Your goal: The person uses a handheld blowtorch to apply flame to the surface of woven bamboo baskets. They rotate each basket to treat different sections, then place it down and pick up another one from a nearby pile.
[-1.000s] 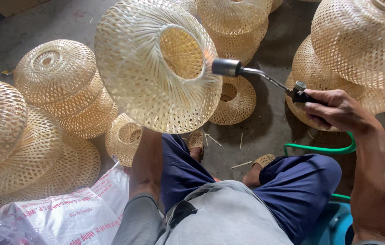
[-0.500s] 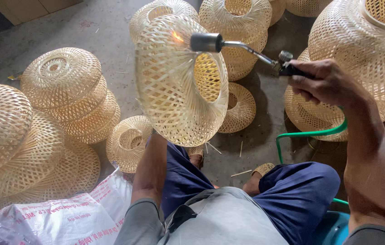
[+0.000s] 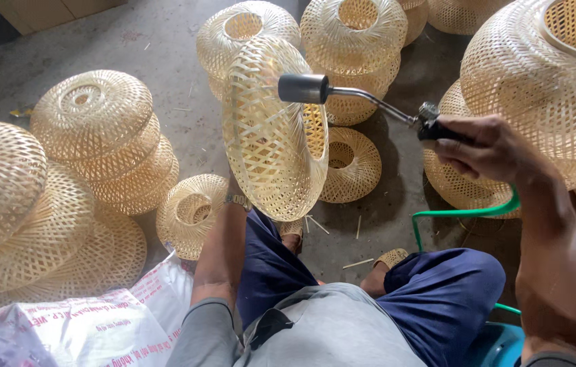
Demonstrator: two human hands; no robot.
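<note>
The woven bamboo shade (image 3: 271, 132) hung edge-on above the person's knees, its open mouth turned toward the right. The left hand was hidden behind the shade's lower edge, only the wristwatch (image 3: 238, 200) showing, so its grip could not be made out. The right hand (image 3: 481, 146) was clamped around the dark grip of a gas torch (image 3: 342, 92), whose round nozzle sat just beside the shade's rim. A green hose (image 3: 461, 214) curled below that wrist. Out on the concrete floor (image 3: 166, 41), a small shade (image 3: 193, 212) lay by the left forearm, a flat one (image 3: 348, 165) behind the held shade, stacked shades (image 3: 108, 139) to the left, and a big one (image 3: 539, 85) at the right. A plastic bag (image 3: 84, 326) lay at lower left.
</note>
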